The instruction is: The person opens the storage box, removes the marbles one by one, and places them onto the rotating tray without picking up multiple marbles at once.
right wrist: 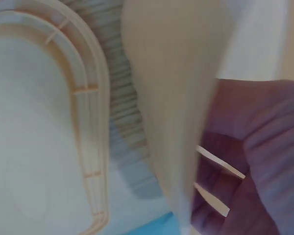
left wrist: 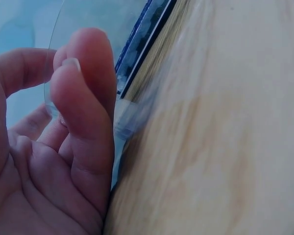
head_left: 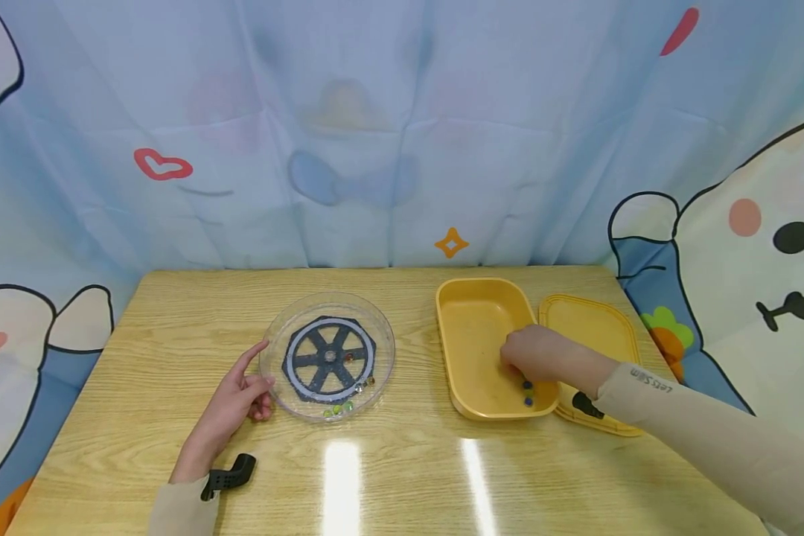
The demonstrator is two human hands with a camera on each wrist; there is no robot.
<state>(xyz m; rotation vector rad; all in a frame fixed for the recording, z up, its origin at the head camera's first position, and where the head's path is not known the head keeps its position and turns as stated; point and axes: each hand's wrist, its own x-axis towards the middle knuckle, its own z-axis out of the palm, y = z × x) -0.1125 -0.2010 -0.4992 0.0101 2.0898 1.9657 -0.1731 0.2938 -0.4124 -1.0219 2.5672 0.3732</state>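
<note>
Currently L hand, fingers apart, at dish rim; R hand inside box, grip unclear; dish–box gap.

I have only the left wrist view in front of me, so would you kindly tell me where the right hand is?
Observer: The right hand is down inside a yellow, rounded rectangular plastic tub, toward its right side.
Operator: Thank you; is anything else visible in the tub?
Observer: Yes, small, round, dark beads lie toward its near end, just below the hand in the head view.
Operator: And what lies in the clear, round dish that the left hand is touching?
Observer: Among other beads, small, round, translucent green beads sit along its near edge.
</note>
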